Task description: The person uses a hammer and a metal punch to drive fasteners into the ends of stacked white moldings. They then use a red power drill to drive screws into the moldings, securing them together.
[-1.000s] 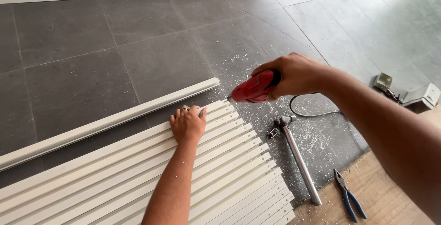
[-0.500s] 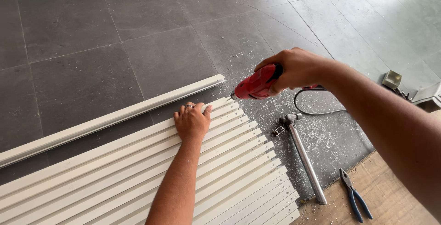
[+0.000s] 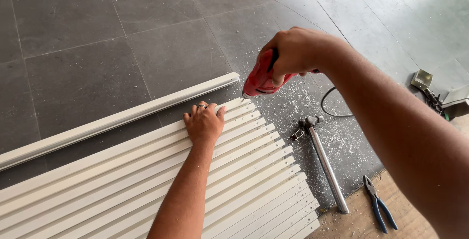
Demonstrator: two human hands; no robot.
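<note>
1. Red power drill: gripped in the right hand, fingers closed fully around its body. The nose is pointed down and to the left, the tip hanging just above the near end of the topmost slat; contact cannot be told.
2. White slats: laid side by side on the floor, long axes running from lower left up to the right, ends stepped along the right edge. They lie below and to the left of the right hand.
3. Left hand: pressed flat and open on the upper slats, fingers spread, a ring worn on one finger. It is placed just left of the drill tip and is the nearer hand to the slats; nothing is held in it.
4. White rail: a separate long piece, set parallel to the slats, just beyond them.
5. Hammer: laid on the floor to the right of the slats, head toward the drill.
6. Blue-handled pliers: near the hammer's handle end.
7. Pale shavings are scattered over the floor around the hammer.
</note>
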